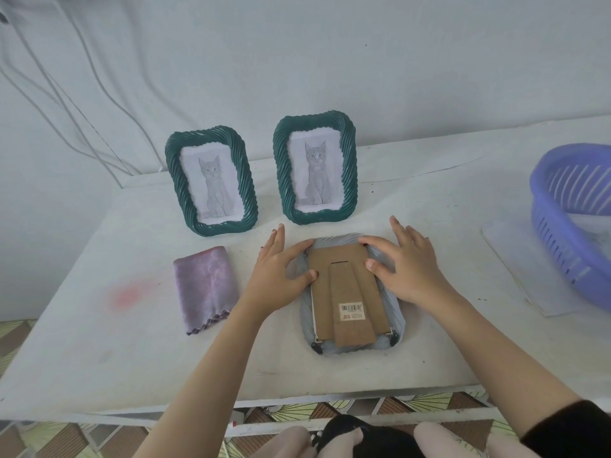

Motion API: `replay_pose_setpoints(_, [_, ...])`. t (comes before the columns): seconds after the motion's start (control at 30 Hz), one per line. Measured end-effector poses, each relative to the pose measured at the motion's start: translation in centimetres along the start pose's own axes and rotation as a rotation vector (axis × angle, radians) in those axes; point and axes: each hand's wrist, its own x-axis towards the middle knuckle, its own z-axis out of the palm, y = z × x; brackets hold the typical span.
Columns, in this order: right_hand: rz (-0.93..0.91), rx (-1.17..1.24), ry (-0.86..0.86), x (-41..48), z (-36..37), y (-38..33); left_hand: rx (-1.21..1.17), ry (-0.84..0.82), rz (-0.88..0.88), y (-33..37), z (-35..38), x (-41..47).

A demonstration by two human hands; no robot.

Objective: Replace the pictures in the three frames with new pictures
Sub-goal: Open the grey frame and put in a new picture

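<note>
Head view looks down on a white counter [132, 352] where a pale blue-grey frame [395, 309] lies face down near the front edge, between the two hands. Its brown cardboard backing [347, 259] faces up, with a folded-flat stand [344, 289] running down the middle and a barcode sticker [352, 311] low on it.

The left hand [274, 276] rests on the frame's upper left side. Its grip is spread: the thumb lies on the left edge of the backing, the index finger reaches the top left corner, and the other fingers stretch out flat on the counter. The right hand [410, 269] mirrors it on the upper right side, also spread, with thumb on the backing's right edge and index finger bent to the top right corner. Neither hand pinches anything.

Just behind the hands, two dark green frames stand upright side by side, the left green frame [173, 166] and the right green frame [281, 166], each showing a grey cat picture [215, 183]. The fingertips of both hands come close to their bases.

A folded purple cloth [205, 289] lies just left of the left hand, with a pink stain [127, 295] on the counter further left. At the right edge a purple slotted basket [562, 246] sits on a white sheet [529, 276], well apart from the frame. Cables [66, 94] hang on the wall at the left.
</note>
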Motion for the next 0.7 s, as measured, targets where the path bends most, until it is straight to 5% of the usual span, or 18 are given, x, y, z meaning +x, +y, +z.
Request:
replay_pose_setpoints(0.4, [-0.002, -0.002, -0.006, 0.0, -0.1, -0.1, -0.194, -0.058, -0.095, 0.7, -0.5, 0.4])
replay_pose_setpoints(0.7, [-0.11, 0.111, 0.075, -1.6, -0.3, -0.1, -0.299, -0.016, 0.045, 1.0, -0.3, -2.7])
